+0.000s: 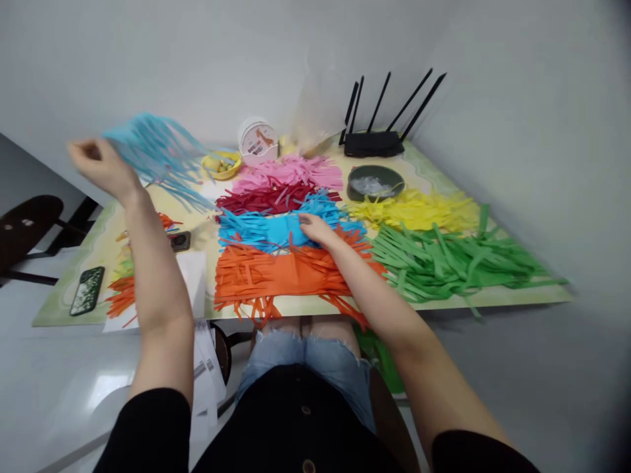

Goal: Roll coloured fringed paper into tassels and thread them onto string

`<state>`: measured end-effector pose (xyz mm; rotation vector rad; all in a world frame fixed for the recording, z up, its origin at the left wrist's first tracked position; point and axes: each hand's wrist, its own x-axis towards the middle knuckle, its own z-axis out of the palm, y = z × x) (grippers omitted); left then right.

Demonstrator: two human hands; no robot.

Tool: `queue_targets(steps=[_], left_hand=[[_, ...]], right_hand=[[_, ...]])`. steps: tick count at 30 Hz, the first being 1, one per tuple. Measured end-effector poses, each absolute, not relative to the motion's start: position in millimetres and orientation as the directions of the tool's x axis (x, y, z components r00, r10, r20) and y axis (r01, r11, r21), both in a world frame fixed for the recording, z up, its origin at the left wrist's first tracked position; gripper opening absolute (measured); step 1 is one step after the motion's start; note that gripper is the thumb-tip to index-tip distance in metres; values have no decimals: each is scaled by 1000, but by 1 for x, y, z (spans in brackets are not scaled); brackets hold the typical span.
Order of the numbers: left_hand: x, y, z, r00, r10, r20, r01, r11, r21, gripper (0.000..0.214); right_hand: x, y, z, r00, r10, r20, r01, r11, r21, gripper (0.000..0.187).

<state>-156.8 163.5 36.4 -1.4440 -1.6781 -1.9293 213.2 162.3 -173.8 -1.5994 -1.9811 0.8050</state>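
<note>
My left hand (pixel 101 161) is raised at the far left, fingers closed on one end of a light-blue fringed paper strip (pixel 152 141). Its thin strands trail to the right, blurred by motion. In the middle of the table, my right hand (pixel 318 230) rests on a pile of blue fringed paper (pixel 283 230), fingers stretched out over its uncut centre band. Orange fringed paper (pixel 280 274) lies just in front, partly under my right forearm. Behind the blue pile are dark red fringed paper (pixel 276 199) and pink fringed paper (pixel 290 174).
Yellow (pixel 419 210) and green fringed paper (pixel 453 259) cover the table's right side. Behind stand a black router (pixel 374 143), a dark bowl (pixel 375 184), a white tub (pixel 257 141) and a yellow dish (pixel 221 165). A phone (pixel 87 290) lies near the left edge.
</note>
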Motion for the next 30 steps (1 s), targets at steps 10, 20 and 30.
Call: queue_targets(steps=[10, 20, 30], left_hand=[[-12, 64, 25, 144, 888, 436, 955, -241, 174, 12], [9, 46, 2, 335, 856, 394, 753, -495, 433, 24], [11, 64, 12, 492, 844, 213, 514, -479, 711, 20]], right_hand=[[183, 61, -63, -226, 764, 604, 470, 629, -619, 50], [208, 62, -41, -331, 871, 364, 629, 491, -603, 24], [264, 64, 4, -452, 770, 450, 500, 636, -587, 16]])
